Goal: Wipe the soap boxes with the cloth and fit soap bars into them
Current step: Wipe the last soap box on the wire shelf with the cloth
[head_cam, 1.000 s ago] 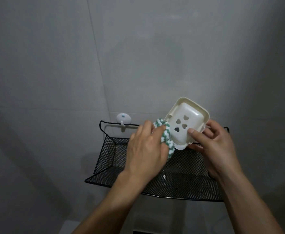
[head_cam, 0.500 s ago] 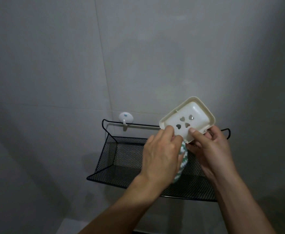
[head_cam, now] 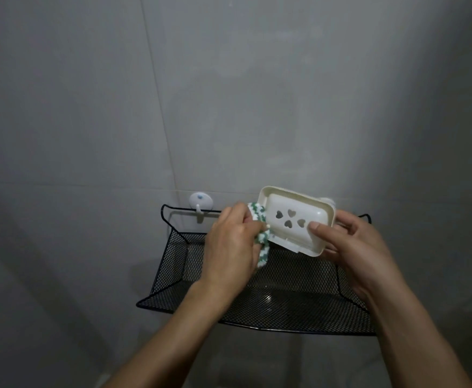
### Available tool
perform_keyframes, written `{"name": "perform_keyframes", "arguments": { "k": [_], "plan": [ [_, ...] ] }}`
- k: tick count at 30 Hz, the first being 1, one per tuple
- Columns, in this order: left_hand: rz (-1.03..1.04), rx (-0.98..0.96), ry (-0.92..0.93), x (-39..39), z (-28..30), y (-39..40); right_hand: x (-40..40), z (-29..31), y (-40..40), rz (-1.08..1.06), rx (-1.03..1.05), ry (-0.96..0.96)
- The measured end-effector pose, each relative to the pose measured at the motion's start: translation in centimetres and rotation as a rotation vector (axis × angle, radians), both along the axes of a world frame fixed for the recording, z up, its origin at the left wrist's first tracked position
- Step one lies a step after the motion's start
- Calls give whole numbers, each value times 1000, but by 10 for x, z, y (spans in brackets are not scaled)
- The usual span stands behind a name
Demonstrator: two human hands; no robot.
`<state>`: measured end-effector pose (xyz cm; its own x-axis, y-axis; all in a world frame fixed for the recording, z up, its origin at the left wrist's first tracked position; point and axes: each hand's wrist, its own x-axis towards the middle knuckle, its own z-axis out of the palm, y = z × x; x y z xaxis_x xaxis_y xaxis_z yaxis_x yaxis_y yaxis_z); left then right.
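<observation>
A cream plastic soap box with heart-shaped holes in its base is held up in front of the wall, above a black mesh shelf. My right hand grips its right end, the thumb lying on the base near the hearts. My left hand holds a green-and-white cloth bunched against the box's left edge. No soap bar is in view.
The black wire-mesh shelf hangs on the grey tiled wall from a white adhesive hook. Its raised front rim runs below my wrists. The part of its floor that shows holds nothing.
The box has been turned in my right hand and now lies flatter. My left hand has moved the cloth from under the box up to its left edge.
</observation>
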<state>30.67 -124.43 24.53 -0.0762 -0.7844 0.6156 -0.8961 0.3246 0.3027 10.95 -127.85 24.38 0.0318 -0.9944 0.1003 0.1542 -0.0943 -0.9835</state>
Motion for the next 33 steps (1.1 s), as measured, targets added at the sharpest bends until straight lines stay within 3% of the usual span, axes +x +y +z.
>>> {"name": "perform_keyframes", "arguments": {
  "k": [4,7,13,16,19,23,28,33],
  "plan": [
    [-73,108,217,-12,1,4,15,-8,6,-45,-80,-67],
    [-161,108,222,-26,3,14,21,-8,6,-29,-119,-93],
    [-252,66,73,-36,9,23,18,-5,3,7,-136,-108],
    [-204,27,-152,-30,10,23,15,-7,4,-7,-114,-102],
    [-103,59,-227,-20,12,18,13,-11,6,-17,-83,-86],
    [-80,67,-89,-8,15,14,13,-17,5,-38,-26,-73],
    [42,-141,203,2,35,4,14,-20,4,-12,11,-100],
    [43,60,184,-6,35,-5,18,-19,5,84,-7,-79]
  ]
}}
